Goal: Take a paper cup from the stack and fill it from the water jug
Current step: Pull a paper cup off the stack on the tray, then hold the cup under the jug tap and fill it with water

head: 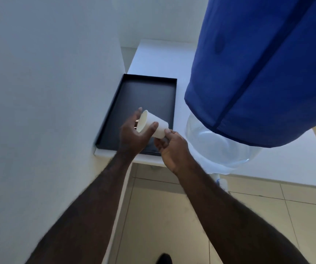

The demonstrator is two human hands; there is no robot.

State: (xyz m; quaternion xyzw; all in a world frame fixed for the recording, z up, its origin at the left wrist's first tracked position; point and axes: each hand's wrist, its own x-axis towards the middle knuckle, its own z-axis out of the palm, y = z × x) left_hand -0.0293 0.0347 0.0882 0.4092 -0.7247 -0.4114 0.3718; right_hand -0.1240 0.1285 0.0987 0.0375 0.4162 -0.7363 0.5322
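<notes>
A white paper cup [154, 123] lies on its side in the air above the black tray's near end, its mouth turned left. My left hand [132, 137] cups the rim end, thumb across the cup's side. My right hand [174, 147] pinches the cup's base with the fingertips. To the right stands the large clear water jug [216, 147], its upper part wrapped in a blue cloth cover [258, 73]. A small white tap [222, 182] shows below the jug at the counter's edge. No cup stack is visible.
A black rectangular tray [149, 96] rests on the white counter [153, 58], pressed against a white wall [48, 82] on the left. Beige floor tiles [163, 216] lie below the counter edge, with a dark shoe tip [164, 259] at the bottom.
</notes>
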